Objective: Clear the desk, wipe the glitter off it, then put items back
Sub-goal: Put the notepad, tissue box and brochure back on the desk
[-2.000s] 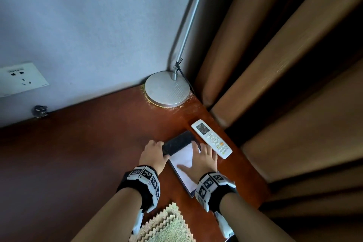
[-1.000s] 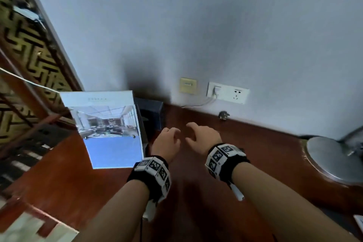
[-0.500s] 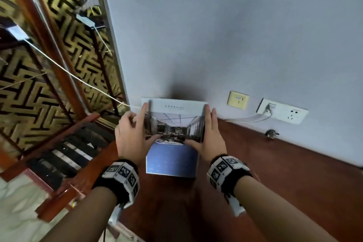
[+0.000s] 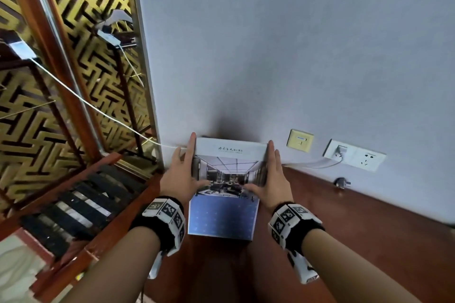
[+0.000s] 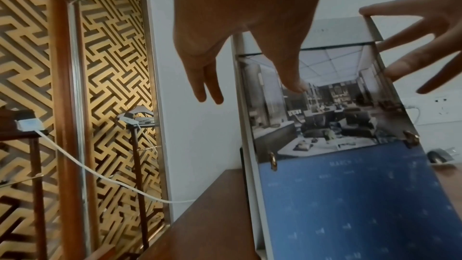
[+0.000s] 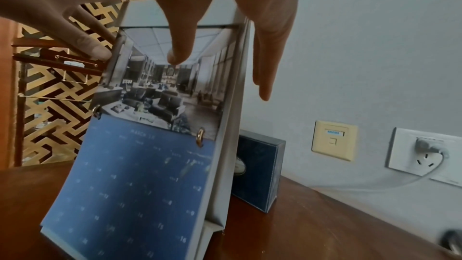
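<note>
A desk calendar [image 4: 222, 214] with an office photo above a blue date sheet stands upright on the red-brown desk [image 4: 344, 216], close to the wall. My left hand [image 4: 182, 174] holds its left edge, thumb on the photo and fingers [image 5: 207, 94] stretched along the side. On the opposite edge my right hand [image 4: 273, 177] does the same, thumb [image 6: 180, 54] on the front and fingers behind. In the wrist views the calendar [image 5: 350, 195] [image 6: 140, 185] leans back slightly. A dark blue box [image 6: 257, 173] stands right behind it.
On the wall to the right are a yellow data socket [image 4: 300, 140] and a white power socket [image 4: 354, 154] with a plug in it. A loose plug [image 4: 341, 182] lies on the desk. A gold patterned mirror panel [image 4: 61, 56] borders the desk's left end, crossed by a white cable [image 4: 98, 108].
My view swung from the desk's right end to its left end. Both hands left the notebook, reached the calendar and took it by its sides; it now stands before the box.
</note>
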